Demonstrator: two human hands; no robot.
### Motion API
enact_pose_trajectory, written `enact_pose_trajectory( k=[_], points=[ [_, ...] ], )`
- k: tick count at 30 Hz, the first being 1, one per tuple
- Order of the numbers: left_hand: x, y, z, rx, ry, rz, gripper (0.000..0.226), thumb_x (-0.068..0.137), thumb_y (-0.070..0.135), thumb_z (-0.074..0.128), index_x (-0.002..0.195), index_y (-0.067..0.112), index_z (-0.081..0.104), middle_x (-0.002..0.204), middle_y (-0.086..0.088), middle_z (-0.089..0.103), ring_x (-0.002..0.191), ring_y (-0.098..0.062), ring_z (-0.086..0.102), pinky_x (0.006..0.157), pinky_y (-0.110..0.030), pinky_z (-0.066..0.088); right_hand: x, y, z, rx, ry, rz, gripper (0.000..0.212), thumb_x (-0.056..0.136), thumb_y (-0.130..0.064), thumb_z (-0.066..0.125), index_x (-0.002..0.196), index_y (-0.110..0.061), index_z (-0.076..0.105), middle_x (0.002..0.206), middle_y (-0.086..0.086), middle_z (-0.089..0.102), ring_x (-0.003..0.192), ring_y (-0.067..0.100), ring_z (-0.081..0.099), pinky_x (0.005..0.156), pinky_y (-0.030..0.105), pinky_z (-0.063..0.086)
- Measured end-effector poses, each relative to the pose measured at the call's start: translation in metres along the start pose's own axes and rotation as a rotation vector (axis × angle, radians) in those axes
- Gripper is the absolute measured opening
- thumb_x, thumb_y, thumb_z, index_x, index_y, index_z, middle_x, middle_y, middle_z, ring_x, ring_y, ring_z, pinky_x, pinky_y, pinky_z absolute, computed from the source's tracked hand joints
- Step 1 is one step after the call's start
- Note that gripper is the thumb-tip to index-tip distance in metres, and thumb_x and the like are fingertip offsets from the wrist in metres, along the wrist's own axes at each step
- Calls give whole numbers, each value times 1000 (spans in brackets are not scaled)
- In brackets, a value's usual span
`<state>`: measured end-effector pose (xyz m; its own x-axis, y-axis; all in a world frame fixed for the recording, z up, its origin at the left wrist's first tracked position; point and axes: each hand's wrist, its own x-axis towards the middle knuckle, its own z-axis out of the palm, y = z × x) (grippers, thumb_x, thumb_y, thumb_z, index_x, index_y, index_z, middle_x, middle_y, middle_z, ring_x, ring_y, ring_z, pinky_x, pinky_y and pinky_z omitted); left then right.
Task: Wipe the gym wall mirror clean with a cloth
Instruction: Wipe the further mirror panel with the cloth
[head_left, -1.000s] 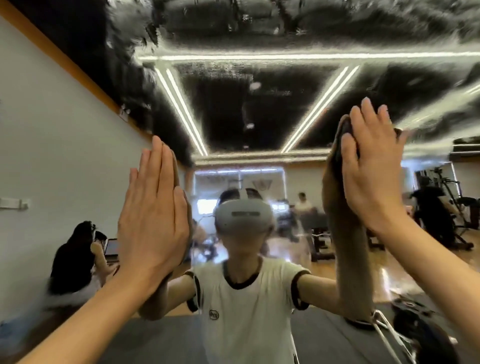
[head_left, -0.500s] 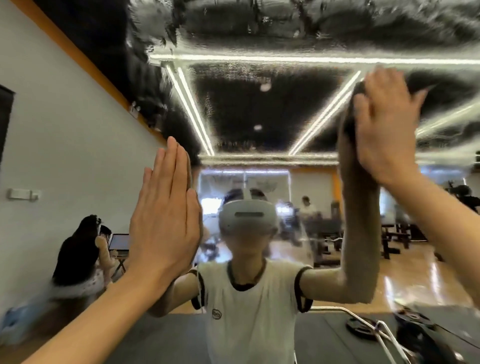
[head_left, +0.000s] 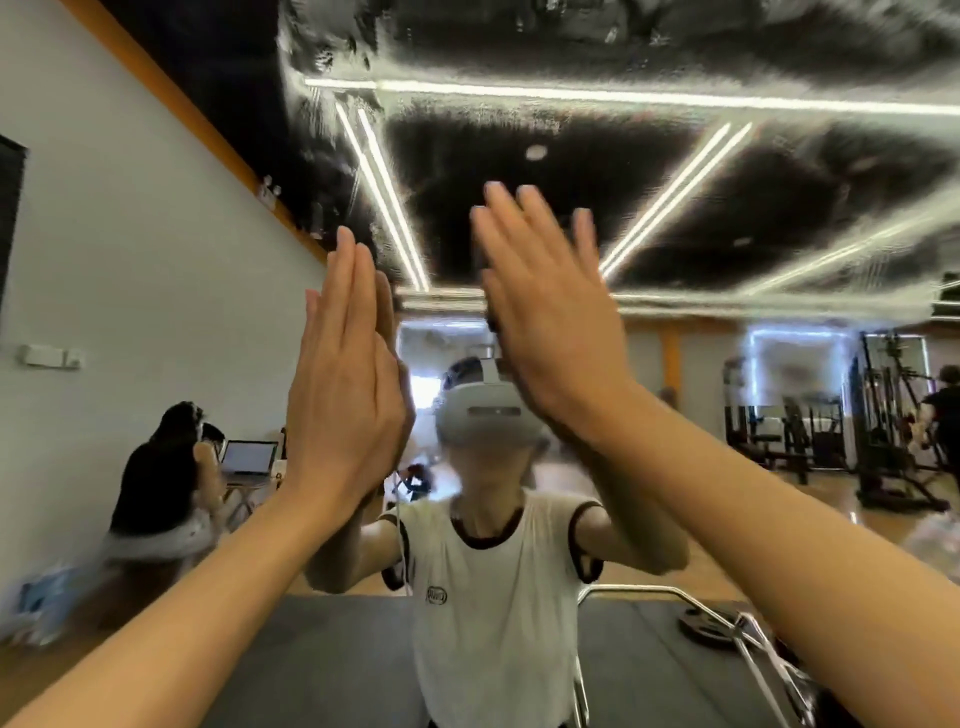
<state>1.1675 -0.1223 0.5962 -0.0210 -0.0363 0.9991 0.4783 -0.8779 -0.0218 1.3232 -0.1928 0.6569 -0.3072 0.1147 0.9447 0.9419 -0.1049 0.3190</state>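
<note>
Across the whole view: mirror: the large wet-streaked gym wall mirror (head_left: 675, 171) fills the frame; its upper part is filmed with smeared moisture, its lower part reflects clearly.
Left hand: your left hand (head_left: 345, 384) lies flat against the mirror, fingers straight and together, holding nothing, left of your reflection.
Right hand: your right hand (head_left: 545, 312) presses flat on the mirror, fingers straight, just right of the left hand and higher.
Cloth: the dark cloth (head_left: 482, 270) shows only as a sliver at the right hand's left edge, trapped between palm and mirror.
Key relation: the streaked band lies above and to the right of your right fingertips; in my judgement that hand, nearer it, should sweep there.
</note>
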Motion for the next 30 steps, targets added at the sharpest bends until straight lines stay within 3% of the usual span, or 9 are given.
enact_pose_trajectory(
  k=[4, 7, 9, 12, 16, 19, 24, 28, 30],
  points=[
    [-1, -5, 2, 81, -44, 35, 63, 99, 18, 21, 161, 5, 14, 169, -5, 10, 156, -14, 4, 126, -25, -4, -62, 91, -38, 18, 81, 409, 52, 105, -24, 29, 155, -10, 35, 165, 9, 25, 153, 27, 17, 123, 58, 3],
    [0, -7, 3, 63, -48, 49, 62, 101, 16, 23, 161, 6, 14, 170, -4, 9, 156, -13, 3, 125, -25, -4, -60, 74, -34, 15, 172, 616, 56, 104, -27, 23, 156, -8, 32, 166, 8, 20, 155, 27, 11, 124, 54, -2],
    [0, -8, 4, 39, -39, 45, 60, 102, 13, 24, 161, 6, 15, 170, -3, 10, 156, -11, 3, 125, -24, -4, -39, 17, -13, 16, 198, 505, 53, 106, -26, 24, 155, -9, 34, 165, 9, 23, 154, 27, 13, 124, 55, 0],
    [0, -11, 4, 33, -24, 61, 56, 107, 16, 24, 161, 7, 15, 169, -4, 10, 156, -11, 4, 126, -25, -3, -22, -66, 30, -30, 165, 171, 53, 105, -30, 25, 149, -10, 45, 159, 10, 38, 150, 28, 28, 123, 53, 13],
    [-1, -10, 4, 105, -41, 75, 57, 106, 20, 23, 161, 6, 13, 169, -8, 9, 157, -16, 5, 125, -24, -5, -33, -43, 22, 8, 88, -55, 50, 103, -28, 34, 147, -8, 47, 156, 11, 43, 147, 28, 33, 121, 46, 10],
    [0, -8, 3, 126, -46, 72, 60, 104, 18, 23, 161, 4, 12, 170, -9, 8, 157, -19, 5, 124, -22, -7, -66, 30, -8, 37, 43, 30, 50, 106, -28, 32, 152, -10, 41, 161, 8, 34, 151, 24, 23, 123, 43, 4],
    [0, -2, 2, 76, -61, 61, 60, 106, 24, 23, 161, 4, 13, 169, -7, 8, 156, -17, 5, 123, -20, -7, -117, 136, -53, 87, 91, 425, 50, 107, -25, 34, 156, -12, 34, 165, 4, 25, 153, 16, 12, 125, 39, -3],
    [4, 5, 0, 44, -62, 53, 61, 105, 30, 20, 161, 6, 11, 170, -6, 4, 156, -15, 1, 122, -18, -10, -104, 109, -41, 0, 215, 593, 52, 108, -28, 26, 156, -10, 31, 165, 6, 23, 154, 24, 14, 125, 53, 1],
    [0, 31, 11, 67, -47, 74, 60, 106, 26, 22, 161, 5, 9, 170, -8, 2, 156, -18, -1, 122, -21, -11, -91, 69, -23, -25, 196, 419, 52, 107, -27, 28, 154, -8, 36, 164, 9, 27, 153, 28, 19, 123, 54, 6]
  ],
)
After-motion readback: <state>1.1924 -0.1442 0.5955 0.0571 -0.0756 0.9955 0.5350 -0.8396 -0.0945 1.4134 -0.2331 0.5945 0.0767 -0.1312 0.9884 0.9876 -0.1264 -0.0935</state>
